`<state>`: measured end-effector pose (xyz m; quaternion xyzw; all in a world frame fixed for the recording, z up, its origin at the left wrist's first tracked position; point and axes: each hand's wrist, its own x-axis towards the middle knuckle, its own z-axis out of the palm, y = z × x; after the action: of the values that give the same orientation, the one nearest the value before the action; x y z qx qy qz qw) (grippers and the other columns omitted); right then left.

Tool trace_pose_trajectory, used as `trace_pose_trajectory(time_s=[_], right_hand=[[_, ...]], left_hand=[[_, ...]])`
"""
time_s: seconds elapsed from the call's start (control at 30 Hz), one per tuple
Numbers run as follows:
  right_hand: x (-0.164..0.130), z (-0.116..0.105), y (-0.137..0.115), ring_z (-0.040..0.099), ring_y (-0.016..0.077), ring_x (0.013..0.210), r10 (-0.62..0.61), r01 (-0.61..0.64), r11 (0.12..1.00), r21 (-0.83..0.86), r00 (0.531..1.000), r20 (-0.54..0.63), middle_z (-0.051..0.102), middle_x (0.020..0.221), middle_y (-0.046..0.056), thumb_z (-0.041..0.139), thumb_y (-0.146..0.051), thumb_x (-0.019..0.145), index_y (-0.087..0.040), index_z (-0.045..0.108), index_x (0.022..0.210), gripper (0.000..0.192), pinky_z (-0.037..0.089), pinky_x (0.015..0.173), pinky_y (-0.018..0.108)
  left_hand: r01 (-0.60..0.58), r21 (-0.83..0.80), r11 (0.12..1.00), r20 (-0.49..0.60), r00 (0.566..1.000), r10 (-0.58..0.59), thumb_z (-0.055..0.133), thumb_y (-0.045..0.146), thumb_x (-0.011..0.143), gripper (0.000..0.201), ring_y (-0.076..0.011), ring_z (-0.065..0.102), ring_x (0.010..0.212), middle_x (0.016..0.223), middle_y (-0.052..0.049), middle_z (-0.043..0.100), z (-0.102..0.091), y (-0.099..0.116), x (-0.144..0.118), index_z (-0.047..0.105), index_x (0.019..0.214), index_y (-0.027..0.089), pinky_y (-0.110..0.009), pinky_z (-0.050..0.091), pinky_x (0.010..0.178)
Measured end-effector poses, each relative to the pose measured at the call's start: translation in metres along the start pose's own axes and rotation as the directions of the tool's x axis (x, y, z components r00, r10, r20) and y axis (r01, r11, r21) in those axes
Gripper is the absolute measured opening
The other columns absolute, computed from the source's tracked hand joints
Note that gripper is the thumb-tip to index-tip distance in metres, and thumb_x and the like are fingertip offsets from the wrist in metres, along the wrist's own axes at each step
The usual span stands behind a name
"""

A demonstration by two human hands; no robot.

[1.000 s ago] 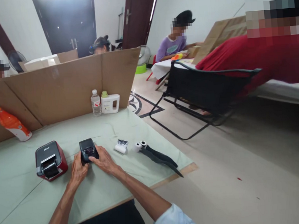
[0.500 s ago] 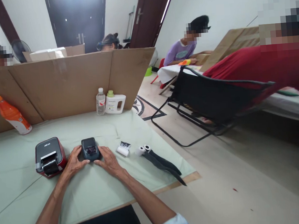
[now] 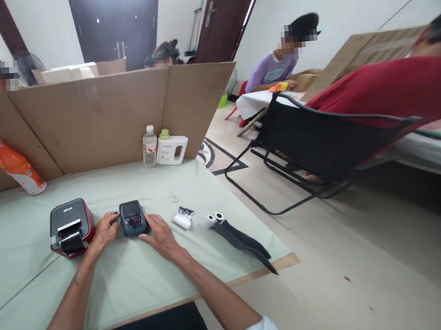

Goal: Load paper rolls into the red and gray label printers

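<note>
A small dark portable printer (image 3: 133, 218) with a shiny window on top lies flat on the cloth. My right hand (image 3: 160, 236) has it by the right side, fingers along that edge and thumb at the near corner. Just left of it is my left hand (image 3: 105, 232), empty, with loosely bent fingers whose tips come close to the printer's left edge. A bigger black and red label printer (image 3: 71, 227) stands beyond that hand, glossy black film in its front slot. To the right lie a small white roll (image 3: 182, 220) and two rolls with long black strips (image 3: 241, 239).
A cardboard screen (image 3: 98, 123) closes off the table's back. Before it stand an orange bottle (image 3: 20, 168), a clear water bottle (image 3: 149, 147) and a white jug (image 3: 171, 149). Right of the table are a black folding chair (image 3: 310, 137) and a person in red (image 3: 390, 85).
My left hand has let go of the portable printer's side and drawn slightly left, its thumb no longer at the front edge. My right hand stays on it. The view has shifted a little.
</note>
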<state>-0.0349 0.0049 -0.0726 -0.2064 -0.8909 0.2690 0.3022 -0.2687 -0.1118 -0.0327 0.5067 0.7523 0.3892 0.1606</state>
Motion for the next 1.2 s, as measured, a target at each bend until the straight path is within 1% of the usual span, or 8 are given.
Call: trace_pose_trajectory(time_s=[0.2,0.37,0.43,0.5,0.57,0.67,0.93,1.2], right_hand=[[0.0,-0.002,-0.002,0.059,0.035,0.13,-0.001,0.001,1.0,0.004,1.0,0.002,0.064,0.142,0.016,0.073,-0.042,0.095,-0.021,0.048,0.155,0.068,0.047,0.115,0.057],[0.001,-0.005,-0.005,0.06,0.0347,0.126,0.001,-0.001,1.0,0.016,1.0,-0.005,0.065,0.137,0.017,0.074,-0.041,0.095,-0.019,0.051,0.152,0.065,0.049,0.113,0.056],[0.002,-0.006,-0.006,0.06,0.0341,0.124,0.005,-0.006,1.0,0.025,1.0,0.002,0.066,0.135,0.016,0.073,-0.04,0.095,-0.021,0.051,0.152,0.064,0.049,0.112,0.055],[0.002,-0.008,-0.007,0.06,0.0339,0.122,0.013,-0.013,0.999,0.032,1.0,0.006,0.066,0.134,0.016,0.073,-0.04,0.096,-0.021,0.051,0.152,0.063,0.05,0.11,0.054],[0.003,-0.009,-0.008,0.06,0.0341,0.12,0.023,-0.023,0.999,0.033,1.0,0.009,0.065,0.134,0.016,0.072,-0.04,0.095,-0.021,0.051,0.152,0.063,0.051,0.108,0.054],[0.003,-0.009,-0.009,0.059,0.0344,0.119,0.033,-0.034,0.999,0.035,0.999,0.013,0.065,0.135,0.016,0.073,-0.04,0.095,-0.021,0.051,0.152,0.064,0.051,0.107,0.054],[0.002,-0.003,-0.004,0.059,0.0361,0.125,0.052,-0.053,0.999,0.015,0.999,0.008,0.064,0.138,0.018,0.074,-0.041,0.094,-0.019,0.051,0.152,0.065,0.048,0.112,0.057],[0.002,-0.002,-0.005,0.061,0.035,0.124,0.03,-0.03,0.999,0.016,1.0,-0.006,0.065,0.137,0.018,0.073,-0.04,0.094,-0.021,0.051,0.152,0.065,0.048,0.113,0.057]], left_hand=[[-0.013,0.114,0.993,-0.024,1.0,0.016,0.055,0.019,0.085,0.039,-0.0292,0.069,0.121,0.129,-0.013,0.075,-0.005,0.013,-0.003,0.079,0.116,0.017,-0.046,0.052,0.113],[0.051,-0.04,0.998,-0.067,0.996,-0.053,0.057,0.019,0.086,0.045,-0.0291,0.069,0.121,0.131,-0.013,0.075,0.002,0.021,0.01,0.077,0.126,0.017,-0.047,0.052,0.111],[0.096,-0.174,0.98,-0.05,0.993,-0.107,0.06,0.019,0.083,0.048,-0.028,0.073,0.111,0.122,-0.012,0.078,0.006,0.021,0.017,0.076,0.128,0.016,-0.044,0.058,0.101],[0.179,-0.294,0.939,-0.006,0.982,-0.189,0.062,0.02,0.081,0.053,-0.0239,0.074,0.089,0.107,-0.01,0.081,0.008,0.02,0.022,0.074,0.133,0.014,-0.036,0.063,0.079],[0.264,-0.36,0.895,0.036,0.962,-0.27,0.064,0.021,0.079,0.06,-0.0175,0.068,0.066,0.094,-0.008,0.08,0.009,0.02,0.024,0.07,0.138,0.013,-0.027,0.055,0.056],[0.316,-0.409,0.856,0.043,0.944,-0.328,0.067,0.019,0.074,0.066,-0.012,0.058,0.054,0.087,-0.007,0.077,0.009,0.022,0.026,0.068,0.14,0.012,-0.02,0.041,0.043],[0.352,-0.429,0.832,0.06,0.93,-0.363,0.066,0.015,0.068,0.067,-0.0114,0.055,0.052,0.083,-0.007,0.076,0.009,0.029,0.031,0.071,0.135,0.008,-0.02,0.038,0.041],[0.361,-0.381,0.851,0.037,0.926,-0.376,0.067,0.017,0.071,0.07,-0.0107,0.058,0.057,0.113,-0.013,0.078,0.009,0.033,0.027,0.067,0.14,0.012,-0.02,0.041,0.044]])
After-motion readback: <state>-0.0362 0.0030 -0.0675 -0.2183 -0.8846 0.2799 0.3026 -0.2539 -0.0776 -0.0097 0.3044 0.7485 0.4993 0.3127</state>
